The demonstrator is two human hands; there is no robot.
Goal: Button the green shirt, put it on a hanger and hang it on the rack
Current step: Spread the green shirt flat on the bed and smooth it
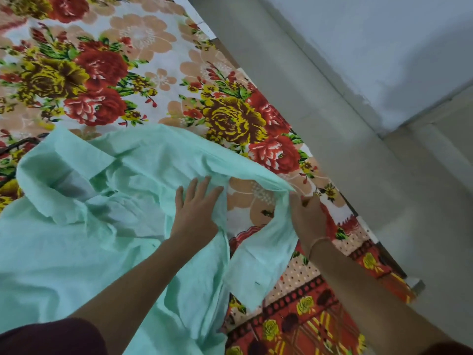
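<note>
Green shirt (76,226) lay crumpled on the bed (153,47), near and left. The left hand (195,213) pressed flat on it, fingers straight; the right hand (309,216) pinched its lifted edge. An uneven tug there could twist the front and misalign the buttons.

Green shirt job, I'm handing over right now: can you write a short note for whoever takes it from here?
Left hand: flat, fingers straight, pressing on the green shirt.
Right hand: pinches an edge of the shirt.
Shirt: spread on the floral bedsheet, collar to the left, front looks open, with bedsheet showing in the gap.
Done: shirt laid out.
Left: buttoning, hanger, rack. No rack in view; a dark curved thing beyond the collar may be the hanger, cannot tell.
</note>
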